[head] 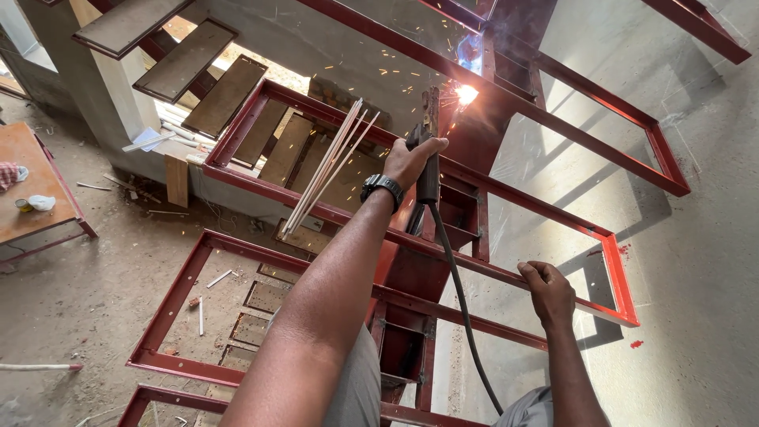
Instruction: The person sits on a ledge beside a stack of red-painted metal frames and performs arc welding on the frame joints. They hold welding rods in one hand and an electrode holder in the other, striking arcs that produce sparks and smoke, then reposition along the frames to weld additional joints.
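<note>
Electrode holder (428,142): I am seeing it centre frame, sparking at the red stair frame (553,103).
Left hand (413,160): its grip is closing around the holder and a rod bundle (328,168).
Right hand (548,291): its grip is clasping a frame rail, lower right.

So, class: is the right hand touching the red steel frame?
Touching. The head view shows the right hand with its fingers curled over a bar of the red frame.
</note>
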